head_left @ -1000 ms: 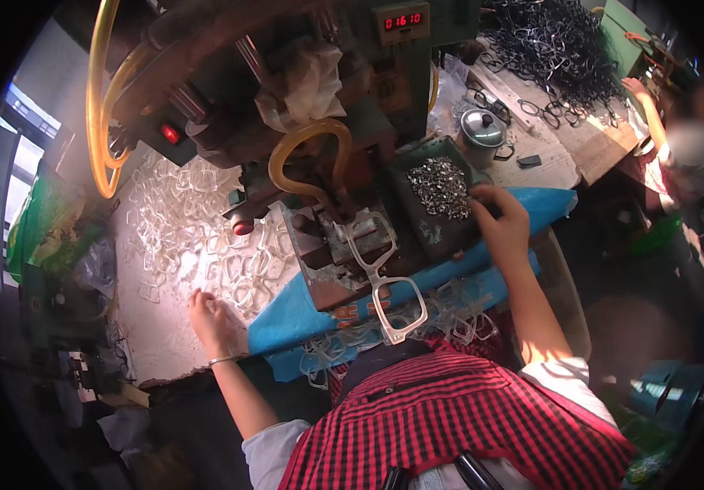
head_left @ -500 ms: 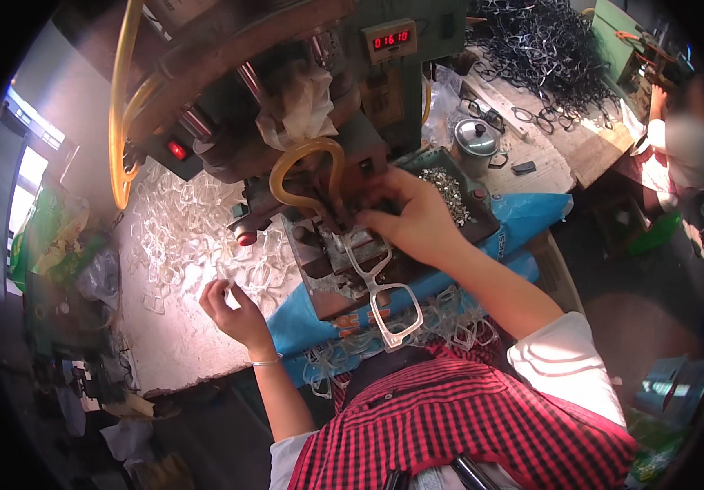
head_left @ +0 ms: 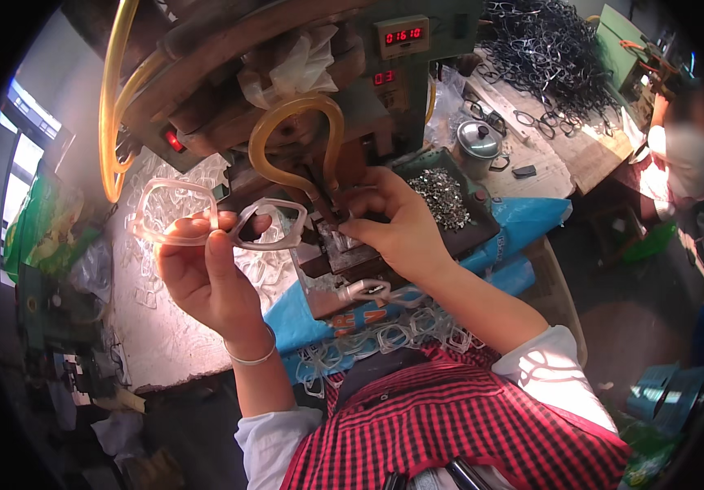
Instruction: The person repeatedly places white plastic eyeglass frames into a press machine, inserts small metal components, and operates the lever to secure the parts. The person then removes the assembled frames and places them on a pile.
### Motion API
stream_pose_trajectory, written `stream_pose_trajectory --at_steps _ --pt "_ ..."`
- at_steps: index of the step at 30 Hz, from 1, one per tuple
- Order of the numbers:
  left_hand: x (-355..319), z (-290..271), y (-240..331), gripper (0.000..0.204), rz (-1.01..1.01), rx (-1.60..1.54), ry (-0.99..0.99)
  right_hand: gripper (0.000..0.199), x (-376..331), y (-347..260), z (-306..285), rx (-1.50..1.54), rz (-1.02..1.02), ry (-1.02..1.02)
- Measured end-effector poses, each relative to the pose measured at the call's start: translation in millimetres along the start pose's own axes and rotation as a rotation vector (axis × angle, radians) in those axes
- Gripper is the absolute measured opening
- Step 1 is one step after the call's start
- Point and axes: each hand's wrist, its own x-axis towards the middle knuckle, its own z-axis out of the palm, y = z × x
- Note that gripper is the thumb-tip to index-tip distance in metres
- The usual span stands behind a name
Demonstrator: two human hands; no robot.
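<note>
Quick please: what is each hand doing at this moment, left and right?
Left hand: closed on a clear, pale plastic spectacle frame, held up.
Right hand: fingertips pinched at the metal fixture of the machine; what they hold cannot be told.

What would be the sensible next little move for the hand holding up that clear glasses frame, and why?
Probably bring the clear glasses frame rightward to the machine's small fixture. The left hand holds it raised, apart from the fixture, while the right hand has its fingertips at the fixture, seemingly setting something tiny there.
</note>
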Motion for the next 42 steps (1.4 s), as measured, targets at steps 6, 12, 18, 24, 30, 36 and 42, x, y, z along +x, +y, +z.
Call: stream_pose_trajectory --at_steps 6,12,18,24,30,36,42 --pt "-21.0 1.4 3.1 0.026 0.113 0.125 -0.083 0.052 -14.8 -10.7 -6.2 -0.099 -0.107 -0.015" --pt "-45.9 21.7 7.0 0.029 0.476 0.56 -0.773 0.019 -11.0 50.4 -114.3 -1.361 -0.39 0.356" --pt "-59.3 23.9 -20.0 0.03 0.683 0.565 -0.779 0.01 -7.7 74.4 -128.9 -1.329 -0.512 0.392" --pt "-69.3 17.8 -7.8 0.024 0.507 0.641 -0.767 0.005 52.0 95.2 -97.4 -1.457 -0.422 0.382" --pt "-108.2 -61.8 33.8 0.019 0.269 1.03 -0.396 0.01 -12.7 69.8 -118.5 -1.2 -0.495 0.362" --pt "-68.9 -128.0 34.7 0.01 -0.069 1.191 0.099 0.013 -10.7 71.7 -121.5 -0.097 -0.163 0.646" --pt "-40.0 -118.9 -42.7 0.005 -0.23 1.288 -0.321 0.014 29.5 86.7 -95.1 -0.087 -0.149 0.527"
